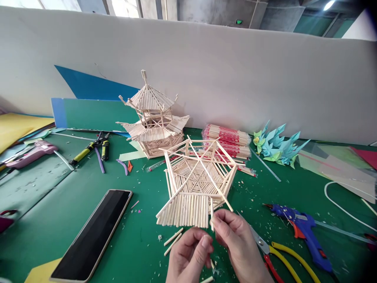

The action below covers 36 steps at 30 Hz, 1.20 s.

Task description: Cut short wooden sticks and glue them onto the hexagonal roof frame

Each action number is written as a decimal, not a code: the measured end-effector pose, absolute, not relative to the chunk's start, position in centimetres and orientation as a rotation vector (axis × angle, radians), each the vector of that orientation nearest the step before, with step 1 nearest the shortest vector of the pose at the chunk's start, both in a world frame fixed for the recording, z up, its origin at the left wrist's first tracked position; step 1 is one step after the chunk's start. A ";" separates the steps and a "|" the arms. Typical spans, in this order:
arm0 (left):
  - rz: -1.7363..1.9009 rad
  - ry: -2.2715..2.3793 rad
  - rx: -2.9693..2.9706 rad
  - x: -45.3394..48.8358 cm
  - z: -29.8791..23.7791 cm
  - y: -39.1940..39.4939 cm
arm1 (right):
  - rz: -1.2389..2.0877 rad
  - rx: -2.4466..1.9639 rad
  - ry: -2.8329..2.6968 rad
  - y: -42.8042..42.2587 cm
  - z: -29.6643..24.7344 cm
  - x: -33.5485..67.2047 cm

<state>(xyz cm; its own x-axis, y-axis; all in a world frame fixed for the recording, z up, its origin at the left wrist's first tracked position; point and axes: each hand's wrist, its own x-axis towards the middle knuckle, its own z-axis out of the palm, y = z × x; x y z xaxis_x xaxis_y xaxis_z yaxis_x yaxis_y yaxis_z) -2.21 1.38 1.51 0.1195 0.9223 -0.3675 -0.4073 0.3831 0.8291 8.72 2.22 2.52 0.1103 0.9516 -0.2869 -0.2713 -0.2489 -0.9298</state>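
Note:
A pavilion frame of thin wooden sticks (196, 169) stands in front of me, its near roof panel (184, 210) covered by a row of short sticks. My right hand (235, 239) pinches a short wooden stick (212, 214) between thumb and finger, upright beside the right end of that row. Just below the panel, my left hand (191, 251) has its thumb and fingers pressed together; anything in them is hidden. Loose short sticks (173, 241) lie on the table left of the fingers. Behind the frame rises a two-roofed stick pavilion (151, 114).
A blue glue gun (303, 228) and scissors with yellow and red handles (273, 249) lie to the right. On the left are a phone (94, 232), pliers (91, 149) and a pink glue gun (33, 154). Packs of sticks (226, 135) and blue folded paper (279, 143) lie farther back.

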 end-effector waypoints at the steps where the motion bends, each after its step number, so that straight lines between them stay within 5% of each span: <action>1: 1.084 1.037 0.613 -2.3 1.6 1.5 | 1.421 -1.267 -0.752 2.3 2.4 8.7; 36: 1.191 1.111 0.580 -1.9 2.1 2.3 | 1.505 -1.115 -0.794 2.8 3.1 8.7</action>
